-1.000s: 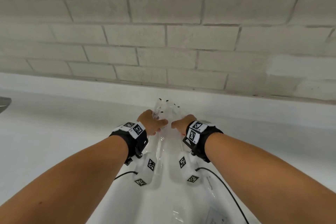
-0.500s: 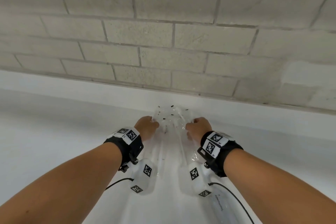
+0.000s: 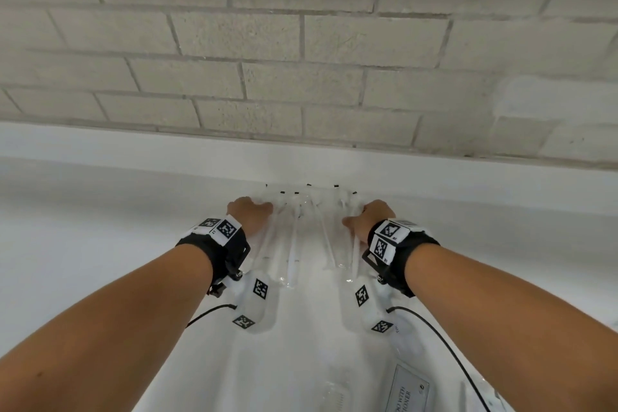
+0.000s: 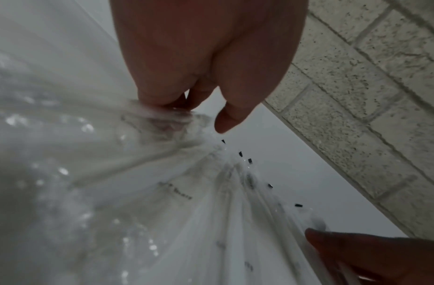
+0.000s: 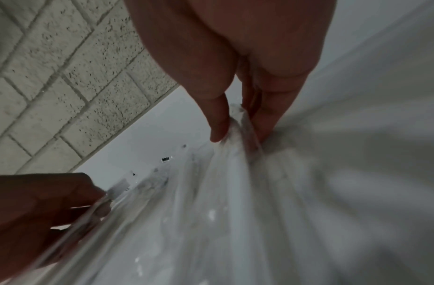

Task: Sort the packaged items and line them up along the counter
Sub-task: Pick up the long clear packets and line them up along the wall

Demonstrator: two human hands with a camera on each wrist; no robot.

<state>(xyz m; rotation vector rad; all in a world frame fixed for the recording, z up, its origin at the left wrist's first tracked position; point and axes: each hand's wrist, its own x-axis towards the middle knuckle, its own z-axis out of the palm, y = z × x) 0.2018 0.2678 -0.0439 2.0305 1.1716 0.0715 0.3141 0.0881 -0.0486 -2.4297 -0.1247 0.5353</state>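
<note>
Several clear plastic packets with thin white items inside lie fanned out on the white counter, their far ends near the back ledge. My left hand pinches the left edge of the packets between thumb and fingers. My right hand pinches the right edge of the packets the same way. Small black marks dot the packets' far ends. In the left wrist view my right hand shows at the lower right; in the right wrist view my left hand shows at the lower left.
A grey brick wall rises behind a low white ledge at the counter's back. Another clear packet with a printed label lies near the front. Black cables trail from my wrists.
My hands have moved apart and a little farther toward the wall, spreading the packets from a narrow bundle into a wider fan.
</note>
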